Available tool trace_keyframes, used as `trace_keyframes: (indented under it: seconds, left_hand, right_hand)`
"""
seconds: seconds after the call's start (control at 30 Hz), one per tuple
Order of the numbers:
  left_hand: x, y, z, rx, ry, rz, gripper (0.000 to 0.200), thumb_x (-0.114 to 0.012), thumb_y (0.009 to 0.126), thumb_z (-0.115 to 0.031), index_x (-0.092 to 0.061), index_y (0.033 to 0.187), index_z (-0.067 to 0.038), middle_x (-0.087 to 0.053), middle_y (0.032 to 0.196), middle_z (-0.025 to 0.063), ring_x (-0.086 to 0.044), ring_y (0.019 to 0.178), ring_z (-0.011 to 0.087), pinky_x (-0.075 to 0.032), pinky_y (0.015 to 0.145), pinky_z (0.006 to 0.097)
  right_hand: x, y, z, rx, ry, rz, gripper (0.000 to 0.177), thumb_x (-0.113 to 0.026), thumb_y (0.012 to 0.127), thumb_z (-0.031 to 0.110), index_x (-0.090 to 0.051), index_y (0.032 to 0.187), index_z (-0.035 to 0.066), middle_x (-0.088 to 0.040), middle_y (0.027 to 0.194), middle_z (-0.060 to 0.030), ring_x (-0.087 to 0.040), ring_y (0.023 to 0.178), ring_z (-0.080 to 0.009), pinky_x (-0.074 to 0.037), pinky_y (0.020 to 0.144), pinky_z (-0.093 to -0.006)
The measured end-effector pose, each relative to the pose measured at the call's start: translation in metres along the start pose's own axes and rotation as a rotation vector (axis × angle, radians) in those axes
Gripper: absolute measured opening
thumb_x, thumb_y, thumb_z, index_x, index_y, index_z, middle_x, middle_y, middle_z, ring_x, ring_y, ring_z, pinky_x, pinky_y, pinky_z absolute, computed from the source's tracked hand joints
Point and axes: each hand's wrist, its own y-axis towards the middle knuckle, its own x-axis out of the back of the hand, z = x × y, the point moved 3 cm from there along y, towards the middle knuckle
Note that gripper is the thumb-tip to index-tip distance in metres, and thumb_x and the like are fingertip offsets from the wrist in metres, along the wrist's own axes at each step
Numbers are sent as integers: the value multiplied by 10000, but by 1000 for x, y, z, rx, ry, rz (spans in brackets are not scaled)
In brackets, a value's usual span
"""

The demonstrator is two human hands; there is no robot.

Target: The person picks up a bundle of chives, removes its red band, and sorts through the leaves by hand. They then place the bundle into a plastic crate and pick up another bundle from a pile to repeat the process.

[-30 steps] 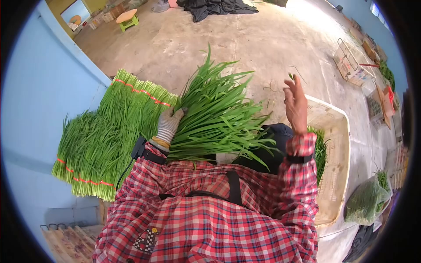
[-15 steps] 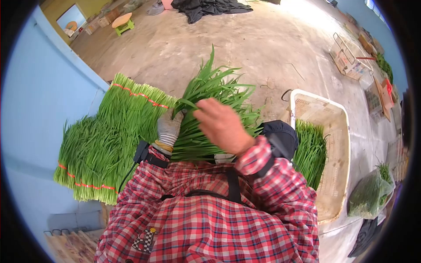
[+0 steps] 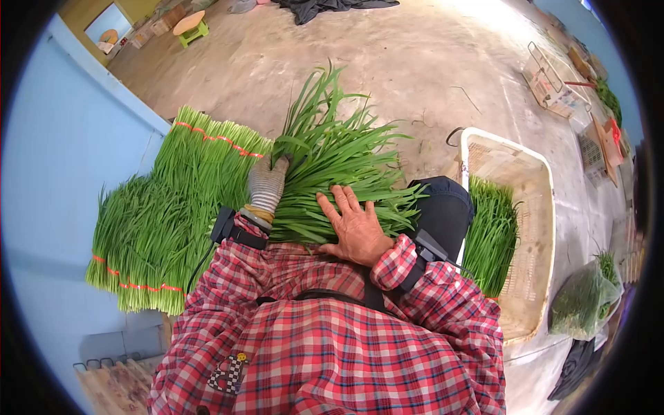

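Observation:
A loose heap of long green garlic chives (image 3: 339, 162) lies across my lap, its leaf tips fanned up and to the right. My left hand (image 3: 267, 185), in a striped grey glove, is closed around the left side of this heap; its fingertips are partly hidden by leaves. Bare and with fingers spread, my right hand (image 3: 356, 229) rests flat on the lower leaves. Just left of my gloved hand are stacked bundles of garlic chives (image 3: 149, 218), tied with red-orange bands near their pale stem ends.
A white plastic crate (image 3: 541, 238) with more chives (image 3: 490, 238) stands by my right knee. Farther right are a plastic bag of greens (image 3: 584, 301) and a wire-handled basket (image 3: 550, 86). A blue wall (image 3: 76, 166) runs along the left; a small stool (image 3: 192, 29) stands far back.
My right hand has come down from above the chives and now lies spread on the leaves. My left hand keeps its hold at nearly the same place.

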Motion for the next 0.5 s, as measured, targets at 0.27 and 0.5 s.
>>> trace_keyframes:
  seconds: [0.27, 0.5]
  left_hand:
    - [-2, 5, -5, 63, 16, 132, 342, -669, 854, -290, -674, 1052, -11, -693, 917, 201, -663, 850, 300, -492, 782, 368]
    - [88, -50, -106, -267, -251, 42, 331, -685, 830, -199, -651, 1086, 9, -705, 940, 138, -659, 932, 237, -496, 871, 341]
  right_hand:
    - [-20, -1, 2, 6, -147, -231, 721, -605, 833, 189, -284, 1476, 137, -362, 1428, -197, -377, 1300, -363, -434, 871, -548]
    - [-40, 20, -41, -102, 293, -65, 746, -713, 785, 211, -342, 1424, 111, -579, 1188, -224, -593, 1030, -396, -517, 806, -451]
